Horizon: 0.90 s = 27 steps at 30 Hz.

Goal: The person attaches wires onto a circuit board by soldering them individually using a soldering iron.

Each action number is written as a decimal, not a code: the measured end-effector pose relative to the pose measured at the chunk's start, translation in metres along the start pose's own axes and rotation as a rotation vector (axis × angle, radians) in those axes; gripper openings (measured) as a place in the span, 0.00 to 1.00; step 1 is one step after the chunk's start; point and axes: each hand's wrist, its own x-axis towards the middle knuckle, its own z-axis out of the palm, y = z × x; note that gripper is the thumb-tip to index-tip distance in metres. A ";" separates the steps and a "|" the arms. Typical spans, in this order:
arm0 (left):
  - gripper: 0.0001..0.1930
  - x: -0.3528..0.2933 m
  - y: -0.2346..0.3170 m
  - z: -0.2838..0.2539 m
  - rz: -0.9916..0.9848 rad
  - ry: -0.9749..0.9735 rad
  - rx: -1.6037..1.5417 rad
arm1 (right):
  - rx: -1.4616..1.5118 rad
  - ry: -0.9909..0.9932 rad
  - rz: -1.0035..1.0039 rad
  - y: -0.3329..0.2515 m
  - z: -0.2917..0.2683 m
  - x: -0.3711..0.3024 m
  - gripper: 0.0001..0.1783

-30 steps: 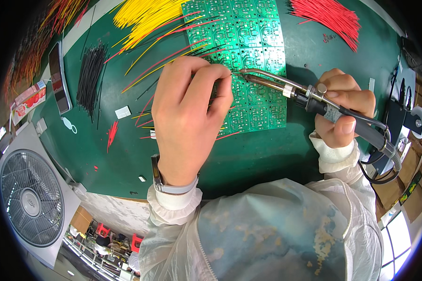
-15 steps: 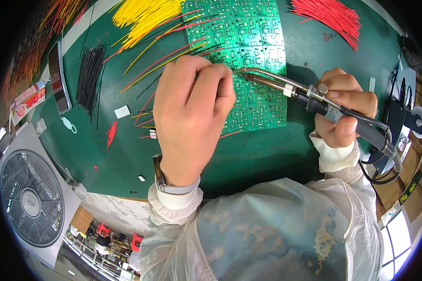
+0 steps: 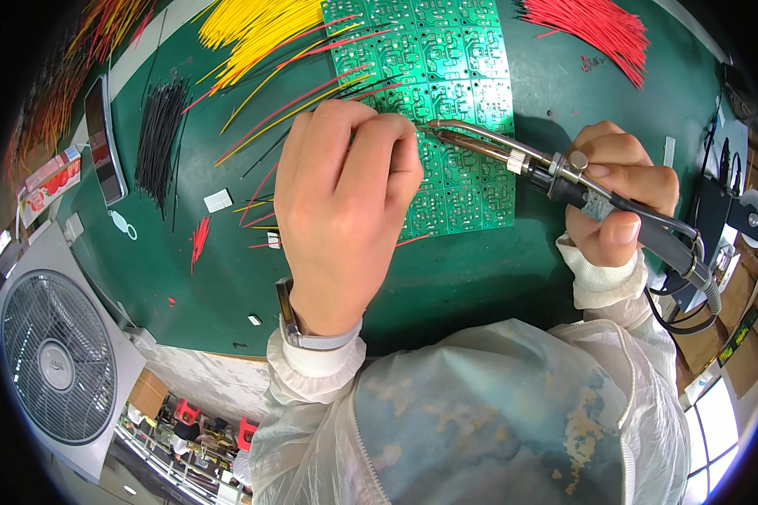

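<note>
A green printed circuit board panel (image 3: pixel 467 109) with many repeated small circuits lies on the table in front of me. In my right hand (image 3: pixel 619 189) is a soldering iron (image 3: pixel 556 175) with a thin metal guide tube clamped along it. The iron's tip reaches the middle of the panel, close to the fingertips of my left hand (image 3: pixel 345 202). My left hand is closed in a pinch over the panel's left side; whatever its fingers hold is hidden. Red, yellow and black wires (image 3: pixel 290 109) stick out leftward from the panel's left part, some passing beneath my left hand.
Bundles of yellow wires (image 3: pixel 261 38), black wires (image 3: pixel 160 147) and red wires (image 3: pixel 594 34) lie around the panel on the green table (image 3: pixel 480 278). At the left are a phone (image 3: pixel 105 147), short red pieces (image 3: pixel 200 240) and a fan (image 3: pixel 56 358). The iron's cable (image 3: pixel 709 290) bends at the right.
</note>
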 end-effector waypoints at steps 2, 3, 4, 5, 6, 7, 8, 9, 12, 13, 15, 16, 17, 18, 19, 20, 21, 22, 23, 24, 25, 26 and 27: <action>0.10 0.000 0.000 0.000 0.011 0.007 0.009 | 0.004 0.010 -0.007 0.001 0.001 -0.001 0.20; 0.10 0.000 0.000 0.001 0.013 0.010 0.007 | 0.005 0.016 -0.009 0.001 0.001 -0.001 0.20; 0.11 0.000 0.000 0.001 0.015 0.014 0.006 | 0.005 0.023 -0.008 0.001 0.001 -0.002 0.21; 0.11 0.000 0.000 0.001 0.016 0.019 0.005 | -0.002 0.025 -0.014 0.001 0.001 -0.002 0.21; 0.11 0.000 0.000 0.001 0.015 0.016 0.010 | 0.003 0.045 -0.017 0.001 0.002 -0.001 0.22; 0.11 -0.001 0.000 0.001 0.013 0.013 0.015 | 0.001 0.060 -0.026 0.002 0.002 -0.001 0.22; 0.11 -0.001 0.000 0.001 0.011 0.010 0.019 | -0.012 0.075 -0.032 0.002 0.002 -0.001 0.23; 0.11 -0.001 0.000 0.001 0.016 0.010 0.021 | -0.012 0.086 -0.026 0.002 0.002 0.000 0.24; 0.11 0.000 -0.001 0.001 0.028 0.008 0.028 | -0.071 0.125 0.009 -0.001 0.004 0.001 0.25; 0.11 0.001 -0.001 0.001 0.031 0.006 0.031 | -0.107 0.144 0.024 -0.002 0.005 0.000 0.25; 0.11 0.002 -0.001 -0.001 0.039 -0.004 0.039 | -0.141 0.165 0.040 -0.002 0.006 0.001 0.24; 0.11 0.002 -0.001 -0.003 0.043 -0.010 0.044 | -0.138 0.168 0.041 -0.002 0.006 0.001 0.24; 0.11 0.002 0.000 -0.004 0.045 -0.021 0.053 | -0.144 0.181 0.062 -0.002 0.006 0.001 0.24; 0.11 0.002 0.001 -0.005 0.038 -0.034 0.057 | -0.139 0.176 0.041 -0.002 0.006 0.001 0.24; 0.11 0.002 0.001 -0.006 0.029 -0.051 0.067 | -0.141 0.181 0.040 -0.002 0.007 0.001 0.24; 0.10 0.001 0.002 -0.008 0.019 -0.063 0.076 | -0.145 0.199 0.057 -0.001 0.007 0.001 0.24; 0.10 0.000 0.002 -0.010 0.007 -0.060 0.092 | -0.134 0.196 0.037 -0.001 0.008 0.000 0.24; 0.10 -0.002 0.002 -0.013 -0.006 -0.051 0.102 | -0.129 0.205 0.038 -0.001 0.008 0.000 0.24; 0.10 -0.005 0.002 -0.015 -0.016 -0.059 0.124 | -0.120 0.212 0.043 0.000 0.006 0.000 0.24; 0.10 -0.008 0.000 -0.020 -0.030 -0.013 0.125 | -0.115 0.214 0.032 0.001 0.005 0.000 0.24; 0.10 -0.011 -0.003 -0.026 -0.053 0.016 0.134 | -0.099 0.196 0.017 0.001 0.004 0.000 0.24; 0.10 -0.014 -0.008 -0.034 -0.055 0.030 0.180 | -0.098 0.208 0.028 0.001 0.004 -0.001 0.24; 0.09 -0.017 -0.013 -0.041 -0.105 0.056 0.190 | -0.087 0.229 0.039 0.001 0.004 -0.001 0.23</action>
